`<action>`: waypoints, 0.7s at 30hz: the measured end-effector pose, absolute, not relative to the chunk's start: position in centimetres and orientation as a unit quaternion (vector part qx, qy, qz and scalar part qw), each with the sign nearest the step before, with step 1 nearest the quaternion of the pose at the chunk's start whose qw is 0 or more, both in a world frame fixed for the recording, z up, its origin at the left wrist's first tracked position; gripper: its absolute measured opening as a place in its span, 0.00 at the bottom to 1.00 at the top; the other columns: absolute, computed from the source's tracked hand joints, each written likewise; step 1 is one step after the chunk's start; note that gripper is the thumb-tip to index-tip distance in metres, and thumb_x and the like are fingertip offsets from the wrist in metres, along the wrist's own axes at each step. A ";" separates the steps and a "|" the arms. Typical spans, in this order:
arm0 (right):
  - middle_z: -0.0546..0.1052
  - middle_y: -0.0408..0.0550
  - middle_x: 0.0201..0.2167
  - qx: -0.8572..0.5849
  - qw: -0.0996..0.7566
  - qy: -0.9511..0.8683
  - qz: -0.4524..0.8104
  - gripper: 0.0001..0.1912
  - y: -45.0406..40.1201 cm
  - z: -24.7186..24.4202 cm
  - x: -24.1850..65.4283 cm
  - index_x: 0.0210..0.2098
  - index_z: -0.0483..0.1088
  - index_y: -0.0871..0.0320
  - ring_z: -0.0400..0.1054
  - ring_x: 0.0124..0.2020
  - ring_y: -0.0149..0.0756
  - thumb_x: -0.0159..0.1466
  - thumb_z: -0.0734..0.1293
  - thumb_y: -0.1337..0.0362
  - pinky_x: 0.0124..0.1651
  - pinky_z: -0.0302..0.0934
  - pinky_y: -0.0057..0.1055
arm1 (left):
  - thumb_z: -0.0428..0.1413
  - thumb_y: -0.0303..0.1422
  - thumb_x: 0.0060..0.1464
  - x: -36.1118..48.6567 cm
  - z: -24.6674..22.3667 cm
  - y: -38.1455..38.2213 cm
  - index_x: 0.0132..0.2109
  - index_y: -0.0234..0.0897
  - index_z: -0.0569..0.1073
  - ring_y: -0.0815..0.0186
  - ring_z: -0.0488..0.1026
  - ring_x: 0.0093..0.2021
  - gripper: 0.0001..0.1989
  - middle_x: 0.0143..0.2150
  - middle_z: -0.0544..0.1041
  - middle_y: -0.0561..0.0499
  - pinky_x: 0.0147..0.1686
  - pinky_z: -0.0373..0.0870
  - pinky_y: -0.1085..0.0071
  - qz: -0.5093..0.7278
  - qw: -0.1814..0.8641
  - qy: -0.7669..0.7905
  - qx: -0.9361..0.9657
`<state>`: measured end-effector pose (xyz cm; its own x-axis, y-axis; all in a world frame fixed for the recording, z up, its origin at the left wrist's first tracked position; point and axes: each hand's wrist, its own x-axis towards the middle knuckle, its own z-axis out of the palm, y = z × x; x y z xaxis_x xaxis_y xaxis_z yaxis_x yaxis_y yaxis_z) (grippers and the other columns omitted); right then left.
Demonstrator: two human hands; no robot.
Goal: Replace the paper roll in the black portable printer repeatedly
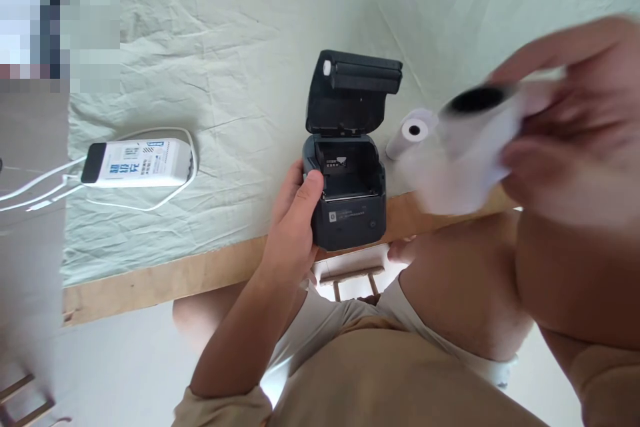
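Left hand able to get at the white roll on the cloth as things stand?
Probably not: the left hand is gripping the dark printer, whose body lies between it and the white roll. It would likely have to let go first.

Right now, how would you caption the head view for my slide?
Left hand grips an open dark printer; the right hand holds a blurred white roll, with another roll on the cloth.

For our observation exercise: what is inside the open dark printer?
Inside the printer, a printed label shows on the back wall; the front wall covers the bottom part nearest it.
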<state>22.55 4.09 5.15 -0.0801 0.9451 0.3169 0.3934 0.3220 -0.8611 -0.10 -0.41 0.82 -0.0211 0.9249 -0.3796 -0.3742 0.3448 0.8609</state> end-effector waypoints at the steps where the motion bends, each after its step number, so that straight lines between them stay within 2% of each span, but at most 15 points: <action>1: 0.80 0.42 0.30 -0.485 0.561 -0.602 0.297 0.14 4.9 4.4 23.8 0.44 0.77 0.46 0.62 0.20 0.30 0.61 0.76 0.53 0.26 0.47 0.37 | 0.68 0.53 0.61 -0.1 0.8 -0.3 0.51 0.43 0.80 0.58 0.84 0.36 0.22 0.39 0.84 0.51 0.29 0.79 0.67 0.503 0.646 0.508 0.268; 3: 0.75 0.40 0.23 -0.489 0.614 -0.533 0.313 0.20 6.8 2.2 26.3 0.39 0.76 0.47 0.64 0.19 0.32 0.56 0.78 0.43 0.25 0.47 0.37 | 0.68 0.53 0.61 -0.1 0.9 -0.2 0.52 0.44 0.79 0.56 0.85 0.37 0.22 0.38 0.84 0.51 0.29 0.80 0.65 0.493 0.654 0.511 0.261; 4: 0.73 0.41 0.21 -0.504 0.600 -0.527 0.330 0.24 7.7 0.9 27.5 0.37 0.76 0.49 0.63 0.17 0.33 0.53 0.77 0.39 0.24 0.45 0.37 | 0.68 0.53 0.61 -0.1 0.9 -0.2 0.51 0.44 0.79 0.56 0.85 0.37 0.22 0.38 0.84 0.50 0.29 0.80 0.65 0.489 0.657 0.512 0.258; 6: 0.73 0.42 0.23 -0.530 0.607 -0.512 0.296 0.22 8.9 -1.3 29.4 0.35 0.74 0.50 0.61 0.17 0.30 0.54 0.77 0.41 0.21 0.44 0.36 | 0.67 0.53 0.61 0.0 1.0 -0.1 0.50 0.44 0.79 0.55 0.85 0.37 0.21 0.38 0.85 0.50 0.29 0.80 0.64 0.485 0.659 0.512 0.260; 9: 0.70 0.40 0.24 -0.526 0.641 -0.536 0.157 0.22 8.9 -3.2 30.6 0.33 0.69 0.49 0.59 0.18 0.28 0.55 0.80 0.45 0.22 0.48 0.35 | 0.68 0.52 0.61 0.1 0.9 0.0 0.47 0.43 0.79 0.57 0.85 0.36 0.19 0.39 0.84 0.50 0.29 0.80 0.65 0.493 0.654 0.506 0.270; 12: 0.70 0.41 0.23 -0.556 0.577 -0.589 0.105 0.23 8.0 -3.1 30.6 0.30 0.67 0.49 0.61 0.19 0.29 0.58 0.80 0.44 0.24 0.55 0.37 | 0.68 0.52 0.61 0.1 0.8 0.1 0.46 0.42 0.80 0.58 0.84 0.34 0.19 0.39 0.84 0.50 0.29 0.80 0.65 0.493 0.652 0.508 0.273; 15: 0.77 0.47 0.28 -0.598 0.486 -0.634 0.071 0.20 7.3 -2.5 30.2 0.30 0.69 0.50 0.73 0.29 0.37 0.59 0.81 0.50 0.35 0.65 0.41 | 0.66 0.53 0.62 0.0 0.8 0.1 0.47 0.42 0.80 0.57 0.84 0.33 0.19 0.39 0.84 0.49 0.30 0.80 0.62 0.486 0.648 0.515 0.280; 17: 0.82 0.50 0.35 -0.619 0.438 -0.649 0.059 0.18 7.3 -2.2 30.0 0.33 0.71 0.51 0.77 0.38 0.41 0.58 0.83 0.55 0.43 0.68 0.42 | 0.66 0.53 0.63 0.0 0.8 0.0 0.47 0.43 0.80 0.55 0.84 0.34 0.19 0.39 0.85 0.48 0.31 0.81 0.61 0.488 0.646 0.514 0.285; 21: 0.84 0.52 0.43 -0.652 0.377 -0.653 0.076 0.23 7.6 -2.2 30.0 0.43 0.76 0.50 0.77 0.41 0.41 0.53 0.85 0.63 0.43 0.68 0.41 | 0.65 0.53 0.63 0.0 0.8 0.0 0.47 0.42 0.80 0.55 0.85 0.34 0.19 0.38 0.85 0.48 0.30 0.80 0.62 0.488 0.651 0.509 0.282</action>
<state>29.98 7.61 -2.20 0.1354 0.9092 0.3938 0.7945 0.1379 -0.5913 0.02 -0.02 0.80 0.0070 0.9221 -0.3868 -0.3475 0.3650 0.8637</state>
